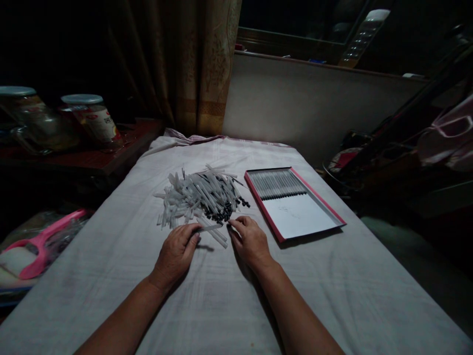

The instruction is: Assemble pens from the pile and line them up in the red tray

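My left hand (178,247) pinches a clear plastic tube (211,228) between thumb and forefinger, its free end pointing right. Across from it, my right hand (252,242) has its fingers curled together at the near edge of the pile; whatever they hold is too small and dark to make out. The pile (199,192) is a loose heap of translucent tubes and thin black sticks, with black tips (223,213) clustered at its right front. To the right, a shallow red-edged box (305,214) has a neat row of clear tubes with black ends (279,183) along its far half.
A pale cloth (207,305) covers the table. At left, pink-handled scissors (40,246) lie beside the table, and a lidded jar (96,121) stands on a dark red cabinet (127,148). Behind are a curtain (210,69) and a sill with a plastic bottle (364,39).
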### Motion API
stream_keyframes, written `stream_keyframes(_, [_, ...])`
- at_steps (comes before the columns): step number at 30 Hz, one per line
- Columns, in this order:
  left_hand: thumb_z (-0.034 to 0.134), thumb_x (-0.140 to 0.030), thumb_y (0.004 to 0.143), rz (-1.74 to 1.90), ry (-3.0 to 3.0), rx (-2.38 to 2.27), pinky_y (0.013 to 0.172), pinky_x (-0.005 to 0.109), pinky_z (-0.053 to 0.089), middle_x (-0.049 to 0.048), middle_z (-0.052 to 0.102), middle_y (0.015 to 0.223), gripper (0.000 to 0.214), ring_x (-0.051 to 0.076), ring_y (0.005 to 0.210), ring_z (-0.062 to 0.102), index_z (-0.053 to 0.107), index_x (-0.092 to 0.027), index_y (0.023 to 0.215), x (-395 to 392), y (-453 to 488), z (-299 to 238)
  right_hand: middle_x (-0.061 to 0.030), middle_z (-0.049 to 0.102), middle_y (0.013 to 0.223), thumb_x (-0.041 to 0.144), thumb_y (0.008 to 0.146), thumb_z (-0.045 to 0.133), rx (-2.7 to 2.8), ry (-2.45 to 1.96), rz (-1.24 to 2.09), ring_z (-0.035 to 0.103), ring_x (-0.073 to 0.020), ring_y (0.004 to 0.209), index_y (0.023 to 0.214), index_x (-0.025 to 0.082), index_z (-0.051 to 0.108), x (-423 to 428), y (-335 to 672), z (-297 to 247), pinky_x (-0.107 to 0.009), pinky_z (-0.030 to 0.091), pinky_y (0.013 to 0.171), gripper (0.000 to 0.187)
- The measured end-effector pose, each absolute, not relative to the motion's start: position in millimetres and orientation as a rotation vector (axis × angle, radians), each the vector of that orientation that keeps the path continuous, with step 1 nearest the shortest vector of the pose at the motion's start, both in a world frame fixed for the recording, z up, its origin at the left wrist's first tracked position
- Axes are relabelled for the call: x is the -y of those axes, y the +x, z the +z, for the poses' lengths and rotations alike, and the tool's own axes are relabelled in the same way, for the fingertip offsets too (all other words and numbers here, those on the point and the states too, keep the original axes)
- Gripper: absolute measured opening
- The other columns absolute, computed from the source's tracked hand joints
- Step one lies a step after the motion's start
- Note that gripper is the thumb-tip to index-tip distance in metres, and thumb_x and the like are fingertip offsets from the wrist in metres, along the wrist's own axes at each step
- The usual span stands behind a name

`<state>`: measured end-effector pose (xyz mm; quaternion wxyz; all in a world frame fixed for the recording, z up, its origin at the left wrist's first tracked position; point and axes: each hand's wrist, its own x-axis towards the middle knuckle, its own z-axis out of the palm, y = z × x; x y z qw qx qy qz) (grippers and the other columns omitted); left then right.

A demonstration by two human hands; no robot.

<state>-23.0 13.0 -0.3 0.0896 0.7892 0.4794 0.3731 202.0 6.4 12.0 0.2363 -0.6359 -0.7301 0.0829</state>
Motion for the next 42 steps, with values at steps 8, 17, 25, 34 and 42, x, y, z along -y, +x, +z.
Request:
stream_keyframes(8, [0.046,-0.031,0.094,1.084,2.389,-1.408,0.085,0.037,0.054,0.0060,0.073,0.098,0.024,0.022,0.092,0.068,0.064,-0.022,0.107,-13,-23,1,-0.0074,0.070,0.090,0.022,0.086,0.053,1.748,-1.589,0.501,0.064,-0.0203,0.085,0.093,0.018,0.067,-2,200,8,-0.031,0.049,0.079,0.016])
stream_keyframes(17, [0.048,-0.026,0.095,1.096,2.539,-1.364,0.080,0.038,0.052,0.0070,0.073,0.096,0.021,0.023,0.090,0.067,0.063,-0.021,0.108,-8,-21,4,-0.0052,0.075,0.082,0.044,0.072,0.070,0.945,-1.217,1.284,0.063,-0.0137,0.059,0.088,0.018,0.067,4,189,13,-0.021,0.043,0.046,0.031])
stream_keyframes(25, [0.047,-0.024,0.096,1.098,2.573,-1.347,0.079,0.036,0.051,0.0068,0.072,0.095,0.020,0.022,0.090,0.066,0.061,-0.020,0.109,-6,-19,6,0.0005,0.069,0.067,0.036,0.058,0.083,0.785,-1.185,1.437,0.056,-0.0086,0.052,0.084,0.017,0.072,6,189,21,-0.018,0.041,0.046,0.034])
stream_keyframes(34, [0.050,-0.020,0.096,1.100,2.608,-1.293,0.079,0.036,0.051,0.0067,0.071,0.096,0.017,0.021,0.089,0.065,0.059,-0.019,0.109,-4,-17,10,0.0009,0.068,0.066,0.035,0.066,0.079,0.922,-1.189,1.400,0.060,-0.0119,0.057,0.086,0.018,0.072,9,188,15,-0.023,0.047,0.055,0.027])
stream_keyframes(42, [0.051,-0.019,0.095,1.038,2.624,-1.247,0.078,0.035,0.050,0.0058,0.072,0.095,0.016,0.020,0.087,0.066,0.060,-0.019,0.109,-3,-18,11,-0.0039,0.070,0.075,0.027,0.088,0.055,1.588,-1.301,0.695,0.064,-0.0156,0.070,0.082,0.019,0.069,11,194,11,-0.025,0.048,0.066,0.017])
